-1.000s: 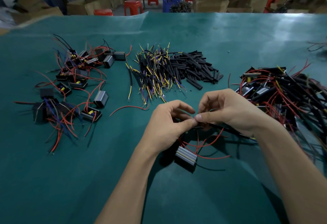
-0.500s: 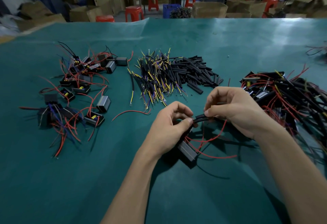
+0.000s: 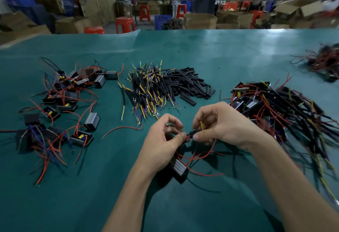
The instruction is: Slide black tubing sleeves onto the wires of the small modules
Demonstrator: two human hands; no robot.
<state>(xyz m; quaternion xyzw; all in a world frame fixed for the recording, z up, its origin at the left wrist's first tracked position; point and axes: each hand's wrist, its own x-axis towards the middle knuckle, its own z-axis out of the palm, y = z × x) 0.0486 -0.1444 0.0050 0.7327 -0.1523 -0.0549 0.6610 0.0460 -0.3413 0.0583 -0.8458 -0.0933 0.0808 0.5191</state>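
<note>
Just above the green counter [image 3: 238, 52], near its front middle, the left hand [image 3: 161, 140] pinches a thin red wire [image 3: 205, 151] between thumb and forefinger, while the right hand [image 3: 220, 127] pinches a short black tubing sleeve [image 3: 192, 132] with a yellow lead [image 3: 201, 125] poking up behind it. Both hands are closed on their pieces, fingertips nearly meeting. The small grey ribbed module [image 3: 178, 166] hangs under the left palm, its red wires looping out to the right. As I read it, the sleeve is partway on, so the trick now is a straight, taut wire: hold the red lead close to the sleeve's mouth so it cannot buckle, and push along its line, not across it. A slight roll of the sleeve between the fingertips should help if it binds. Watch the loose red loops, which could snag. Off to the left lies a heap of unsleeved black modules with red wires [image 3: 60, 107]; beyond the hands, a pile of loose black sleeves [image 3: 187, 85] touches a bundle of yellow and purple leads [image 3: 146, 90]; on the right sits a tangle of sleeved modules [image 3: 275, 107]. No brand, label or writing is readable anywhere.
</note>
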